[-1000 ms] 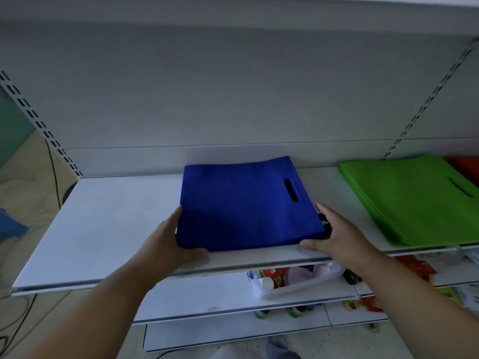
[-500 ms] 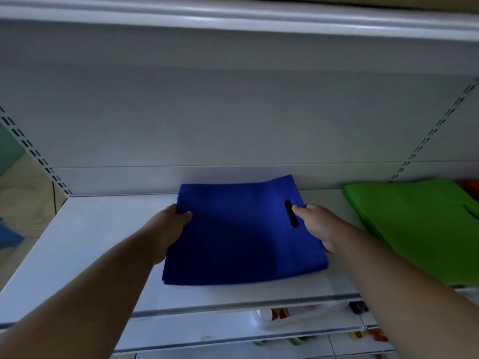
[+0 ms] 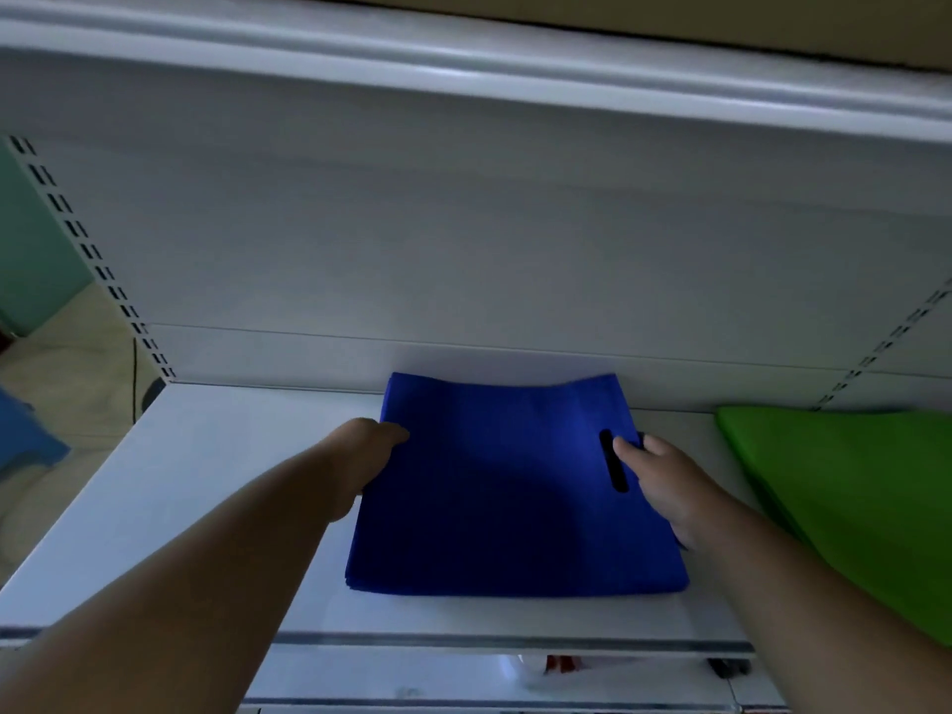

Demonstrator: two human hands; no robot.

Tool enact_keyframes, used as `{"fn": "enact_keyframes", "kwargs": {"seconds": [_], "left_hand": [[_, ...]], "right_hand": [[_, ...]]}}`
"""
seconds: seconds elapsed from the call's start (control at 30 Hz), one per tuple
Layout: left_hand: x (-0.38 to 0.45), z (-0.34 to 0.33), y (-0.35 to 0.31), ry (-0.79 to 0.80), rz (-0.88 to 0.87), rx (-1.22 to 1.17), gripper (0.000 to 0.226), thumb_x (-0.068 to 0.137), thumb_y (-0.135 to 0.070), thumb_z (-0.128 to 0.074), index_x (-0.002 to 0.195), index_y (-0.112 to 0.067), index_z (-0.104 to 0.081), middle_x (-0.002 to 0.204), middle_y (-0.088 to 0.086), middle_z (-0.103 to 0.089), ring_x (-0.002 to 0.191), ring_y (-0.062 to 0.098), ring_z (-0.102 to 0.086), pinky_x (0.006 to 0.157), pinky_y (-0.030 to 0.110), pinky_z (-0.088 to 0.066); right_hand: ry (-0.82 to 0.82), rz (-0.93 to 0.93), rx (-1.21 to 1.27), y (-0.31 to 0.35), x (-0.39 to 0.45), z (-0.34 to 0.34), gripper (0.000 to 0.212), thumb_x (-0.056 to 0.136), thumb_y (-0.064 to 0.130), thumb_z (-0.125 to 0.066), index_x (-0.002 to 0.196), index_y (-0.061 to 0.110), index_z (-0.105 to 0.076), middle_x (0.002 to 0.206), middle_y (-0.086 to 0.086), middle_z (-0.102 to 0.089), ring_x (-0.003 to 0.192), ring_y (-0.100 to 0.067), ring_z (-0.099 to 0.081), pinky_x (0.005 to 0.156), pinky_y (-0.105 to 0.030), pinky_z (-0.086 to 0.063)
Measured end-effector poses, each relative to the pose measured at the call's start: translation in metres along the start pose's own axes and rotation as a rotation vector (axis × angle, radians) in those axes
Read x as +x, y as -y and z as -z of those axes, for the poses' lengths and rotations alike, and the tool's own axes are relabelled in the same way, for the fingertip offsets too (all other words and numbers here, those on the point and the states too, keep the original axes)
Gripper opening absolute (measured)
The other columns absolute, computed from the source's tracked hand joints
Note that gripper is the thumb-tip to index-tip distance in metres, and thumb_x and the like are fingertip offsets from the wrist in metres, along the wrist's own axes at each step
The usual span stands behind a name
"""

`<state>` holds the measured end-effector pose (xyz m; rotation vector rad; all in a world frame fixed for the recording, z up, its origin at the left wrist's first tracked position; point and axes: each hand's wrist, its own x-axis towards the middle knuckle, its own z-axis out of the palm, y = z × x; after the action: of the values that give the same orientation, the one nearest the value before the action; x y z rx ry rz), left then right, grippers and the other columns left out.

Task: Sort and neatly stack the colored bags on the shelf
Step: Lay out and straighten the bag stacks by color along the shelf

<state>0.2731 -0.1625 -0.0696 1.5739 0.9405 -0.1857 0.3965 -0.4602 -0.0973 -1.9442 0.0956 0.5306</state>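
Blue bags (image 3: 510,487) gripped between both hands' fingers (image 3: 626,448)

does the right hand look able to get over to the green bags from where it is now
Probably yes: the right hand rests on the blue stack's right edge, and only bare shelf lies between it and the green bags.

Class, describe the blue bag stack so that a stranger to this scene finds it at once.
Start at the white shelf. Centred on it, against the back panel, lies the blue bag stack, between both hands. Unlike the green stack to its right, it is deep blue, with a dark handle slot.
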Motion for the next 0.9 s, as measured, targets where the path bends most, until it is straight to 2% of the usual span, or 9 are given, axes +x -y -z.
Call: {"fn": "enact_keyframes", "kwargs": {"seconds": [0.13,0.23,0.37,0.5,0.57,0.7,0.8,0.87,0.9], "left_hand": [[0.014,-0.004,-0.014,-0.029,-0.010,0.071,0.023,0.094,-0.025,-0.056,0.106,-0.007,-0.063,0.105,0.016,-0.067,0.097,0.031,-0.065,0.095,0.048,-0.052],[0.021,-0.004,-0.010,-0.037,-0.083,0.047,0.021,0.095,-0.014,-0.053,0.111,-0.009,-0.065,0.106,0.015,-0.068,0.097,0.033,-0.067,0.093,0.050,-0.054],[0.020,-0.003,0.001,-0.016,-0.143,0.004,0.032,0.097,-0.006,-0.045,0.118,-0.022,-0.064,0.107,0.011,-0.069,0.096,0.032,-0.068,0.090,0.051,-0.055],[0.020,-0.004,0.001,-0.028,-0.191,-0.093,0.038,0.096,-0.006,-0.043,0.118,-0.030,-0.064,0.105,0.010,-0.070,0.092,0.032,-0.070,0.084,0.052,-0.058],[0.021,-0.002,0.001,-0.052,-0.224,-0.066,0.043,0.095,-0.005,-0.041,0.120,-0.032,-0.063,0.104,0.007,-0.070,0.090,0.030,-0.070,0.082,0.050,-0.059],[0.031,-0.006,-0.004,-0.064,-0.147,0.079,0.027,0.093,-0.007,-0.048,0.112,-0.010,-0.067,0.107,0.016,-0.068,0.099,0.036,-0.066,0.091,0.046,-0.054],[0.042,-0.005,-0.011,-0.146,-0.087,0.179,0.021,0.092,-0.012,-0.050,0.101,0.000,-0.065,0.105,0.021,-0.066,0.098,0.038,-0.065,0.075,0.040,-0.051],[0.046,-0.006,-0.016,-0.200,-0.067,0.189,0.016,0.090,-0.010,-0.048,0.090,0.001,-0.060,0.092,0.018,-0.063,0.080,0.033,-0.063,0.062,0.035,-0.047],[0.045,-0.008,-0.017,-0.228,-0.053,0.191,0.014,0.091,-0.008,-0.046,0.085,0.000,-0.056,0.084,0.015,-0.058,0.070,0.029,-0.057,0.057,0.032,-0.042]], "right_hand": [[0.006,-0.023,-0.012,0.013,0.023,0.000,0.052,0.091,0.056,-0.051,0.126,0.019,-0.056,0.125,-0.004,-0.061,0.114,-0.028,-0.057,0.104,-0.054,-0.043],[-0.016,0.009,-0.015,0.022,0.026,-0.004,0.043,0.100,0.044,-0.047,0.133,0.017,-0.051,0.132,-0.002,-0.054,0.122,-0.026,-0.052,0.109,-0.051,-0.038],[-0.021,0.043,0.005,0.014,0.028,0.001,0.015,0.101,0.035,-0.048,0.112,0.028,-0.054,0.115,0.004,-0.061,0.111,-0.020,-0.056,0.105,-0.048,-0.042],[-0.093,0.161,-0.002,0.017,0.024,0.000,0.014,0.101,0.025,-0.050,0.107,0.026,-0.063,0.108,0.002,-0.068,0.101,-0.021,-0.064,0.097,-0.047,-0.050],[-0.106,0.199,-0.031,0.020,0.022,-0.001,0.020,0.100,0.023,-0.051,0.115,0.019,-0.064,0.109,0.001,-0.069,0.102,-0.020,-0.065,0.096,-0.044,-0.051],[-0.090,0.090,-0.015,0.015,0.030,0.001,0.045,0.099,0.024,-0.053,0.143,0.013,-0.045,0.135,-0.003,-0.055,0.123,-0.025,-0.054,0.106,-0.048,-0.042],[-0.075,0.043,-0.001,0.015,0.037,0.001,0.044,0.102,0.021,-0.049,0.143,0.005,-0.043,0.130,0.000,-0.052,0.118,-0.021,-0.052,0.108,-0.044,-0.039],[-0.086,0.061,-0.036,0.015,0.043,0.001,0.040,0.102,0.019,-0.047,0.139,0.003,-0.047,0.131,-0.006,-0.055,0.113,-0.022,-0.054,0.105,-0.042,-0.040],[-0.089,0.061,-0.065,0.014,0.047,0.002,0.041,0.102,0.018,-0.047,0.141,0.003,-0.044,0.135,-0.010,-0.053,0.117,-0.024,-0.053,0.105,-0.041,-0.040]]}}
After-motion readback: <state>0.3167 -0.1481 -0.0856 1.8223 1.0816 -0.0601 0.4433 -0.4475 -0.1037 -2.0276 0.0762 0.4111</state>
